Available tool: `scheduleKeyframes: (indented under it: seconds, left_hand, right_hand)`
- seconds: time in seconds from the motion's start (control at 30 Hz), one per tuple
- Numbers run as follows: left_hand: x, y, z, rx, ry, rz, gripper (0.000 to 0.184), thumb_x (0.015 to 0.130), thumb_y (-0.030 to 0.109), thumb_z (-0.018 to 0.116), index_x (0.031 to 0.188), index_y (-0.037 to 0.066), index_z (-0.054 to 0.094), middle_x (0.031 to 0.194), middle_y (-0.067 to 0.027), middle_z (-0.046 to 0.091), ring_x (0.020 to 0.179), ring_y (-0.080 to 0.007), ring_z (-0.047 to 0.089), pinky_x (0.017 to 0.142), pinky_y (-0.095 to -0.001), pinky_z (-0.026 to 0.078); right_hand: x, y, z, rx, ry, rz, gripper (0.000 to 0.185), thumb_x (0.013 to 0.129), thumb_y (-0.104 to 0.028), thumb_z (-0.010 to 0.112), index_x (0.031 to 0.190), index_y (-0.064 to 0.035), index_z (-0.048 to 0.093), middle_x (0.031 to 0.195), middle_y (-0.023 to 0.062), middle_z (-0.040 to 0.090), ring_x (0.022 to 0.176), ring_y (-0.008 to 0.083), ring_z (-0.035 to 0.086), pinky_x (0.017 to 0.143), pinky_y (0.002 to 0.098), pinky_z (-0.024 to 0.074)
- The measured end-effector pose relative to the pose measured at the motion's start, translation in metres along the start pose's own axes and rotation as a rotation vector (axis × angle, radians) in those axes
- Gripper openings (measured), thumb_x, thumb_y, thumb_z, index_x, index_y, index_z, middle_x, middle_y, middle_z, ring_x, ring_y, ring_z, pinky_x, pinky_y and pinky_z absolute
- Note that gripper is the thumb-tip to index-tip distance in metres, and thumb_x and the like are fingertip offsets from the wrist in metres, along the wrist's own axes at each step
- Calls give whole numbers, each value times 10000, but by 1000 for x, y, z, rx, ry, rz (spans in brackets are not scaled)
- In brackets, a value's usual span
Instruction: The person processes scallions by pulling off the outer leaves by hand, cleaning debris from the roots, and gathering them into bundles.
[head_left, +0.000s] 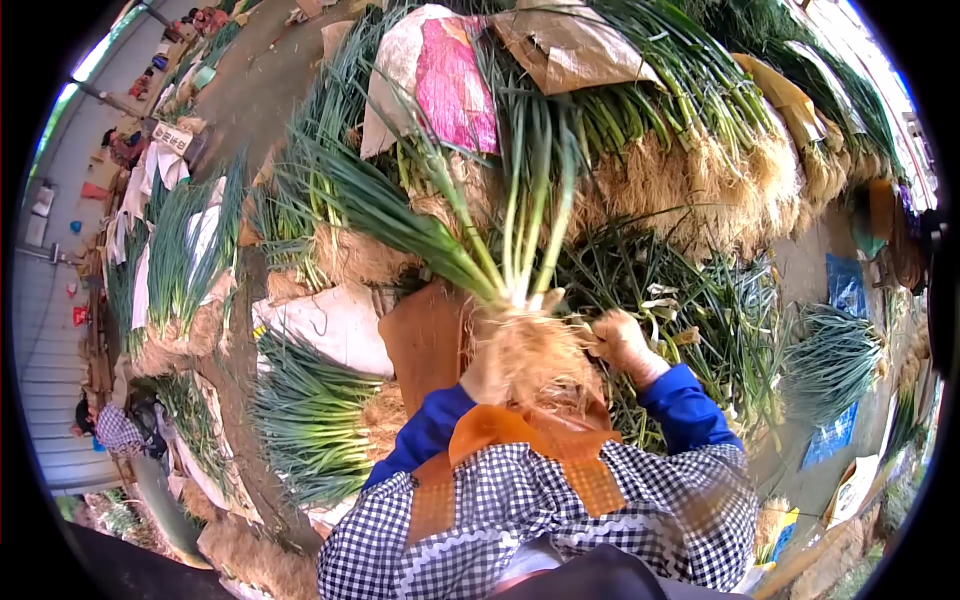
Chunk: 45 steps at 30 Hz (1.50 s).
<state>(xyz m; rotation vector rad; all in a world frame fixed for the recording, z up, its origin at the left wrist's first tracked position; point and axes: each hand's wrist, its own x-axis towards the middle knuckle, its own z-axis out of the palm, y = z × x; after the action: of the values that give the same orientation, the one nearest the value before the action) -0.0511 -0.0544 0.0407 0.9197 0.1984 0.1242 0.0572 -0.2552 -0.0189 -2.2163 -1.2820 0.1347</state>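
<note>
A few large green onions (515, 235) stand up in front of my chest, their pale roots (540, 355) toward me and long leaves fanning away. My left hand (486, 372) is closed around the root end, partly hidden by the root tangle. To the right of the roots, my right hand (622, 345) is closed, fingers curled toward the stalk bases. Motion smears it, and what it may be holding cannot be made out. Below and beyond it lies a heap of loose green leaves (690, 320). An orange apron (500, 425) covers my front.
Rows of green onions with pale roots (690, 190) lie ahead, partly under sacks (570, 45). A trimmed-looking bundle (315, 415) rests at my left by a white sack (335, 325). Another bundle (830, 355) lies right, near blue plastic (845, 285). A person (122, 430) sits far left.
</note>
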Motion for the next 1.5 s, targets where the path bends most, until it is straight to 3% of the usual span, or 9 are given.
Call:
scheduleKeyframes:
  seconds: [0.13, 0.27, 0.4, 0.8, 1.0, 1.2, 1.27, 1.4, 1.5]
  left_hand:
    - [20, 40, 3, -157, -48, 164, 338, 839, 69, 563, 1162, 43, 468, 1050, -92, 565, 870, -189, 584, 785, -308, 513]
    - [42, 43, -5, -235, 66, 165, 477, 831, 71, 575, 1274, 71, 397, 1137, -87, 543, 893, -176, 577, 776, -303, 516]
    - [41, -8, -56, -543, -24, -131, 509, 857, 151, 573, 1322, 65, 386, 1152, -84, 548, 917, -171, 575, 767, -316, 518]
    - [3, -87, -26, -498, -20, -641, 298, 832, 110, 600, 1120, 44, 561, 984, -61, 627, 853, -177, 604, 761, -329, 521]
    - [15, -107, -31, -583, 173, -486, 210, 863, 96, 543, 1051, 3, 560, 917, -116, 626, 834, -227, 618, 798, -379, 520]
    - [11, -103, -32, -649, 205, -523, 312, 870, 130, 525, 1162, 20, 527, 1046, -139, 612, 929, -251, 603, 828, -403, 505]
    - [10, -91, -17, -653, 218, -467, 296, 881, 157, 521, 1131, 1, 546, 1076, -138, 600, 969, -268, 585, 883, -418, 478]
    - [12, -69, -13, -742, 200, -491, 300, 856, 128, 551, 1117, -20, 556, 1066, -144, 613, 959, -258, 600, 871, -411, 495]
    - [20, -83, -36, -695, 220, -428, 281, 850, 140, 574, 1088, -10, 577, 1051, -126, 619, 939, -252, 606, 857, -401, 506]
  right_hand:
    - [29, 65, -28, -428, -662, 49, 223, 840, -321, 576, 828, -103, 621, 831, 91, 614, 669, 230, 622, 652, 400, 521]
    - [151, 69, -82, -216, 384, 319, 270, 899, -330, 503, 835, -96, 622, 796, 109, 638, 663, 308, 605, 577, 384, 490]
    - [236, 107, -56, -366, 77, 668, 352, 797, -423, 615, 831, -74, 647, 750, 157, 635, 690, 340, 610, 637, 405, 482]
    - [53, 9, -6, 1172, -3, 576, 422, 820, -332, 664, 1082, -15, 570, 782, 8, 596, 725, 108, 551, 670, 265, 465]
    - [88, 16, 44, -264, 373, 605, 401, 881, -417, 502, 656, -89, 555, 537, 132, 556, 513, 345, 571, 476, 435, 457]
    - [22, -33, 12, -377, 16, 346, 266, 852, -231, 556, 607, -130, 545, 502, 79, 540, 433, 254, 549, 401, 352, 433]
    - [-30, -16, 17, -110, 460, 221, 179, 832, -215, 580, 672, -141, 612, 520, 76, 555, 440, 240, 554, 415, 342, 444]
    - [-89, 45, 0, -194, 397, 820, 185, 836, -279, 576, 811, -131, 683, 547, 85, 583, 504, 246, 600, 483, 369, 477]
    - [-109, 84, -16, -419, -237, 1004, 366, 860, -435, 513, 903, -112, 682, 722, 132, 649, 650, 288, 637, 598, 407, 497]
